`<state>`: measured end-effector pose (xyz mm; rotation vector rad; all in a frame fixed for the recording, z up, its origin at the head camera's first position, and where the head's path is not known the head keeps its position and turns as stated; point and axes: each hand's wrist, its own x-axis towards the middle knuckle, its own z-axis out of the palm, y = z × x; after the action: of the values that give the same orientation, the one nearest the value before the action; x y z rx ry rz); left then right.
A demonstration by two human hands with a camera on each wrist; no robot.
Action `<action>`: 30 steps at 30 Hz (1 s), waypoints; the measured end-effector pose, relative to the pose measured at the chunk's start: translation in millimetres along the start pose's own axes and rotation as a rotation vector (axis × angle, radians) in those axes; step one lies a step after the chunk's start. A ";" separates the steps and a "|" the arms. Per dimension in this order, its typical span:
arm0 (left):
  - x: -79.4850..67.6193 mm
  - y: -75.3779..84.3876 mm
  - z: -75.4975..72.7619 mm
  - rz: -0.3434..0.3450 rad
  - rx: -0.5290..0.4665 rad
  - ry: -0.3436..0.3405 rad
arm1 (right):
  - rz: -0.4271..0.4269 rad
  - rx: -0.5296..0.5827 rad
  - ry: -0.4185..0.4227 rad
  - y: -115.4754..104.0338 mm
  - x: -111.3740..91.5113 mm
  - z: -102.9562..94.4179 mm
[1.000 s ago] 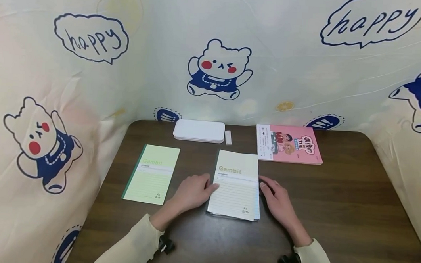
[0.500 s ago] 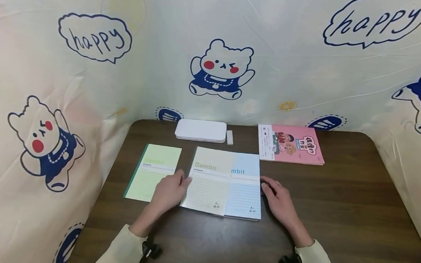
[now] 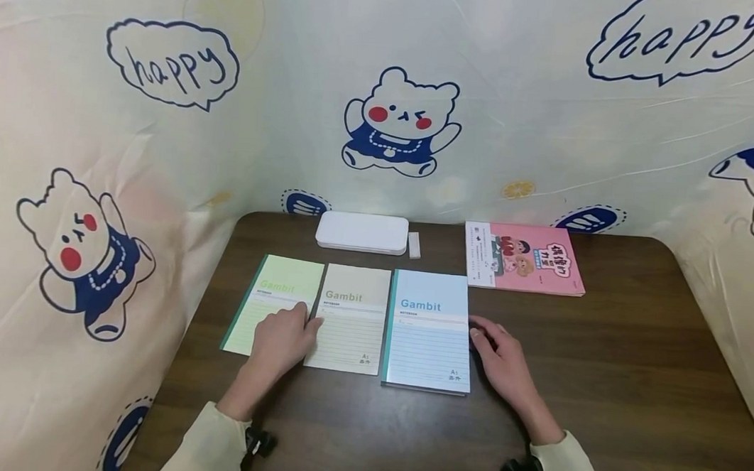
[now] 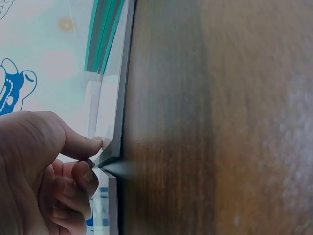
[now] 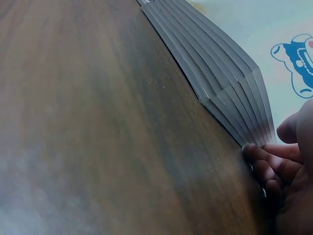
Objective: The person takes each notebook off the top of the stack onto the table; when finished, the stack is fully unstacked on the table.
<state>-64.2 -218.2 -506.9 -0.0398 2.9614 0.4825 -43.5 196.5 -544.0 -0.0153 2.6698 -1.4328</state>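
My left hand (image 3: 285, 341) pinches the left edge of the beige-grey notebook (image 3: 346, 340), its thumb on top in the left wrist view. Part of the hand covers the right side of the green notebook (image 3: 273, 273), which lies to the left. Just right of the grey one, a blue notebook (image 3: 429, 345) tops a stack. Several layered notebook edges (image 5: 215, 73) of that stack show in the right wrist view. Beside its right edge, my right hand (image 3: 501, 359) rests with relaxed fingers, fingertips touching the stack and thumb apart. All three covers read "Gambit".
A white case (image 3: 362, 233) stands at the table's back edge, with a small white block (image 3: 414, 245) beside it. A pink book (image 3: 535, 261) lies behind and right of the blue notebook. Printed cloth (image 3: 281, 102) hangs behind and around the brown table (image 3: 620, 362).
My left hand has drawn the grey notebook leftward off the stack, uncovering the blue one. The grey notebook now lies between the green and blue ones. My right hand has stayed in place.
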 end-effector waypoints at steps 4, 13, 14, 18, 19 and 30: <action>0.1 0.1 -0.2 0.004 -0.011 -0.008 | 0.002 -0.001 0.000 0.2 0.1 0.4; -2.2 10.3 4.1 0.045 -0.044 0.016 | 0.015 -0.039 0.030 -4.7 0.1 2.5; -2.6 13.3 5.8 0.065 -0.055 0.027 | 0.014 -0.042 0.029 -4.8 0.1 2.6; -5.2 30.9 12.2 0.166 -0.127 0.063 | 0.014 -0.053 0.026 -3.7 0.3 3.0; -5.6 36.5 13.9 0.192 -0.144 0.062 | 0.013 -0.057 0.024 -3.2 0.5 3.0; -7.8 97.4 29.7 0.336 -0.181 -0.087 | 0.000 -0.078 0.006 -4.3 3.3 3.6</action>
<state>-57.2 -116.4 -503.2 0.4539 2.8366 0.7711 -46.5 190.9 -542.8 -0.0168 2.7292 -1.3294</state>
